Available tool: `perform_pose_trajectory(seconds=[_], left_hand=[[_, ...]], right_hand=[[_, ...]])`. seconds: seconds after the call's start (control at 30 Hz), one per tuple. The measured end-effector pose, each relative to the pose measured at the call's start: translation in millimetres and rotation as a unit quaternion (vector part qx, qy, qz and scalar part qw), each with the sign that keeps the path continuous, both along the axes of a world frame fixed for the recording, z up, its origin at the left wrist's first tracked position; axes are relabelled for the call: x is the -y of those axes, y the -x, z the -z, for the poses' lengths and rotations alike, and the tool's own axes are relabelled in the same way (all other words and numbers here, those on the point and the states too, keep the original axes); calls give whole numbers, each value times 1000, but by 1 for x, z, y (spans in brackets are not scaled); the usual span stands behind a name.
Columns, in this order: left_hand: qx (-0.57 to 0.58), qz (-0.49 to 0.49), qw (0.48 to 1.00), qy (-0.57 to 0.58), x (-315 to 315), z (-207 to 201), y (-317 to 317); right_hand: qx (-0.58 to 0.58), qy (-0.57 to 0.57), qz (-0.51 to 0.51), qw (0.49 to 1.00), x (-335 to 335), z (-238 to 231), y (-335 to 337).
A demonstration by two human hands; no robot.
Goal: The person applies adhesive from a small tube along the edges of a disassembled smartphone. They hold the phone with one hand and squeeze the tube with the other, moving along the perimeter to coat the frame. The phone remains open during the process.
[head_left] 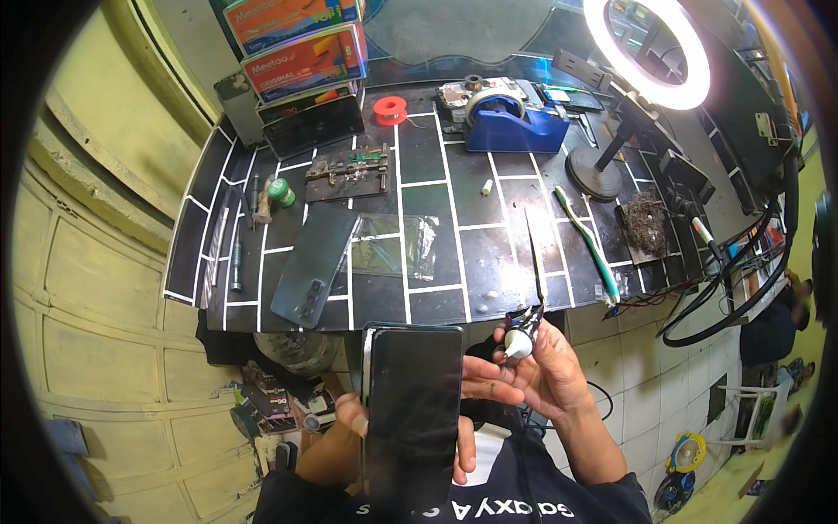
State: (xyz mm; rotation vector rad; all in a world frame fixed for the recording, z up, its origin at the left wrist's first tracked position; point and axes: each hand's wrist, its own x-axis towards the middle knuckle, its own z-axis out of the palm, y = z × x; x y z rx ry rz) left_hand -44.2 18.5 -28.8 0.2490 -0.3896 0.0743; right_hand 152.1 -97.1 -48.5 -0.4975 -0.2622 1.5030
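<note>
Left hand point(353, 416): closed round a black-screened phone point(412, 410), thumb on its left edge, fingers showing past its right edge. The phone stands nearly upright before the person's dark shirt point(594, 505), at the near edge of the counter point(425, 166), screen toward the wearer.

Right hand point(552, 375): curled, thumb and fingers pinching a black tube point(520, 339) with a white nozzle pointing down toward the wearer. Other fingers of this hand extend to the phone's right edge; contact cannot be told from here. A thin dark strip point(533, 253) rises above the tube; I cannot tell whether it is joined to it.

Counter, left: a second phone point(307, 278) lies back side up, its upper part beside a clear plastic wrapper point(408, 247). Near it, a green jar point(280, 192) and a screwdriver point(236, 258). Behind, a metal clamp point(342, 182) bearing a small green circuit board point(367, 158).

Counter, back: red spool point(390, 110); blue tape dispenser point(524, 133).

Counter, right: green-and-white toothbrush point(587, 244), a tangled wire pad point(646, 225), and a lit ring light point(600, 52) above.
</note>
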Motion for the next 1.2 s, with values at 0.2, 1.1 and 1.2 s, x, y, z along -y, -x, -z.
perform_pose_trajectory(seconds=[0.2, 1.1, 1.2], left_hand=[[-24, -5, 999, -24, 0, 2, -1], [-75, 199, 976, 47, 26, -11, -7], [-69, 180, 981, 34, 25, -17, -6]], right_hand=[[10, -1, -15, 1000, 1, 3, 5], [457, -150, 166, 861, -16, -47, -4], [486, -171, 164, 841, -19, -51, -3]])
